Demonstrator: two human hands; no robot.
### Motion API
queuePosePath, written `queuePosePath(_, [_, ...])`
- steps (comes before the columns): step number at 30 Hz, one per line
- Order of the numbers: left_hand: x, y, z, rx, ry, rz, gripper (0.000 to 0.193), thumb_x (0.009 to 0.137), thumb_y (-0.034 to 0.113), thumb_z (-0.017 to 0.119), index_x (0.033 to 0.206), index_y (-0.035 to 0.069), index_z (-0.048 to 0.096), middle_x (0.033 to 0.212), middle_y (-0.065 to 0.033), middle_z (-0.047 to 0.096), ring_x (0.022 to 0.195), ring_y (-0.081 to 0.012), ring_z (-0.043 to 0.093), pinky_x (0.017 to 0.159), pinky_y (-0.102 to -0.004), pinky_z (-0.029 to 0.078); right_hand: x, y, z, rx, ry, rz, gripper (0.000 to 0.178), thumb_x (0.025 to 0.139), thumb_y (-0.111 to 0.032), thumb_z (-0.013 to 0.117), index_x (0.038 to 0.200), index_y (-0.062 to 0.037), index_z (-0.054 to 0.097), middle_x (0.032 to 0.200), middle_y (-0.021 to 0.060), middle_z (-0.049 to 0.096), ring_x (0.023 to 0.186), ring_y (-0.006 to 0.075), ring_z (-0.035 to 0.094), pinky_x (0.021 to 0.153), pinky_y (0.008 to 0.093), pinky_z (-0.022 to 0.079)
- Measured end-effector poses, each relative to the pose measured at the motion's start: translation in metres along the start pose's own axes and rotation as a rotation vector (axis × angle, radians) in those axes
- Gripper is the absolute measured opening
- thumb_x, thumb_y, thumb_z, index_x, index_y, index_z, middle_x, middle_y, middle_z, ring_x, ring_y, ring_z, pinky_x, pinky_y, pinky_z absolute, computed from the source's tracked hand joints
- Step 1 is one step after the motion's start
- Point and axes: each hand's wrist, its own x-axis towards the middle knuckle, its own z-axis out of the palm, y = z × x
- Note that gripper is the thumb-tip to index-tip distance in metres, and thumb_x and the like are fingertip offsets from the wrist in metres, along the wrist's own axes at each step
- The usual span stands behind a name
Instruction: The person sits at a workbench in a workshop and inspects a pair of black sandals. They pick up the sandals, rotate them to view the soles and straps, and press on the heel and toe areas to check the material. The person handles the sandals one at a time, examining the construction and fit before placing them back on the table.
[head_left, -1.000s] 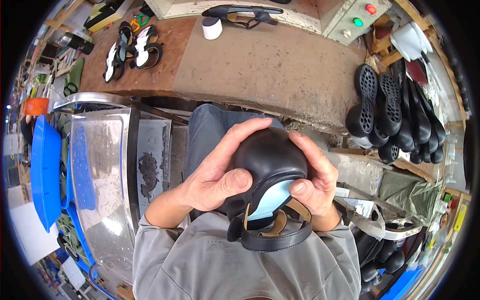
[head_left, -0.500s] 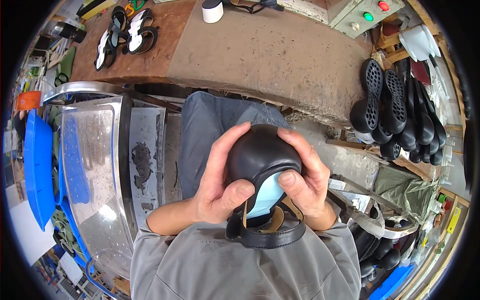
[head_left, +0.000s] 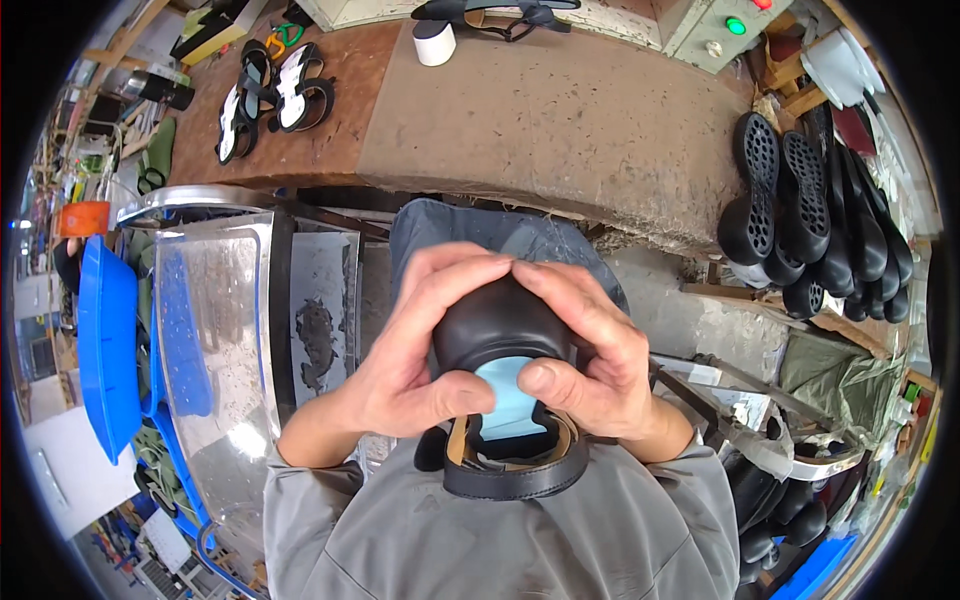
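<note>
Close to my chest I hold a black closed-toe sandal (head_left: 502, 322) between both hands, its rounded toe pointing away from me. A light blue insole (head_left: 508, 402) shows in its opening, and a black ankle strap (head_left: 520, 484) loops at the near end. My left hand (head_left: 415, 350) wraps the left side of the toe, its thumb at the opening's edge. My right hand (head_left: 605, 350) grips the right side the same way, thumb over the insole's edge. The fingertips of both hands nearly meet on top of the toe. The shoe's underside is hidden.
Ahead runs a worn workbench (head_left: 540, 120) with strappy sandal pieces (head_left: 290, 90), a white cylinder (head_left: 434, 44) and another black sandal (head_left: 500, 14). Several black soles (head_left: 757, 175) hang at the right. A clear panel in a metal frame (head_left: 215, 330) and a blue tray (head_left: 107, 345) stand left.
My fingers have slid closer together over the toe, and the sandal has turned to sit straighter, its opening more toward me. The whole view has shifted slightly.
</note>
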Motion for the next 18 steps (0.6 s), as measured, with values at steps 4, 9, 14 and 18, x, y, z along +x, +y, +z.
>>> queuePosePath(4, [0.003,0.007,-0.005,0.186,0.013,0.101,0.05,0.084,0.026,0.061,0.123,-0.003,0.051,0.126,-0.0255,0.041,0.114,-0.0353,0.043,0.097,-0.0436,0.035,-0.005,0.015,0.006,0.757,0.026,0.384,0.066,0.087,-0.033,0.065,0.135,0.0025,0.037,0.116,0.0084,0.055,0.11,0.0161,0.05,0.095,0.0304,0.041])
queuePosePath(9, [0.007,0.007,0.005,0.283,0.027,0.209,0.045,0.079,0.02,0.068,0.117,-0.001,0.055,0.123,-0.025,0.046,0.108,-0.0378,0.049,0.091,-0.0466,0.04,-0.004,0.032,-0.006,0.945,-0.24,0.572,0.056,0.087,-0.032,0.066,0.127,0.0021,0.044,0.109,0.0051,0.057,0.099,0.0099,0.052,0.084,0.0257,0.045])
queuePosePath(14, [0.011,0.004,0.01,0.364,0.037,0.27,0.046,0.076,0.018,0.073,0.115,0.001,0.055,0.12,-0.0235,0.049,0.103,-0.0383,0.052,0.087,-0.0474,0.043,-0.01,0.018,0.0,0.794,-0.082,0.506,0.052,0.089,-0.028,0.064,0.125,0.0028,0.043,0.105,0.0048,0.056,0.097,0.0091,0.052,0.081,0.0247,0.046])
queuePosePath(18, [0.013,-0.002,0.012,0.364,0.033,0.215,0.043,0.077,0.02,0.071,0.113,0.001,0.056,0.12,-0.0235,0.05,0.103,-0.0383,0.052,0.087,-0.0475,0.043,-0.021,0.019,0.013,0.522,0.093,0.385,0.051,0.089,-0.016,0.064,0.13,0.0008,0.038,0.113,0.0071,0.053,0.101,0.0103,0.051,0.085,0.026,0.045])
